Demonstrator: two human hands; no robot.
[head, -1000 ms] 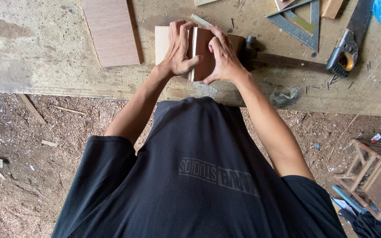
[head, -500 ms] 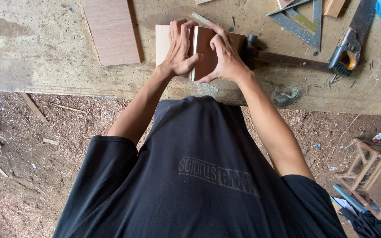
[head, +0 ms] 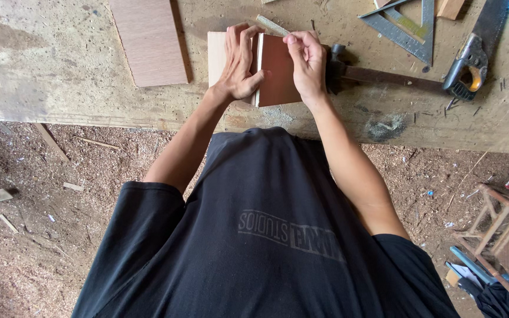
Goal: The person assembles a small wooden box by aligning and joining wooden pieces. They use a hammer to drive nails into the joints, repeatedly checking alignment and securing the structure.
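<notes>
Bench room w/ obstacles: bare bench top [head: 48, 76] left of loose plywood panel [head: 151, 41], open for passage. Right of brown board [head: 278, 70] blocked by hammer [head: 378, 73], just beside right hand [head: 307, 65]. Further right: metal square [head: 407, 23], handsaw [head: 472, 53]. Bench edge near body bare.

Soft, even daylight fills the scene, bright without harsh glare. The workbench [head: 60, 76] looks pale and slightly washed out at far left. Shadows are short and diffuse under the hands and tools. Focus is sharp throughout; wide-angle distortion bends the bench edge and stretches the near corners.
</notes>
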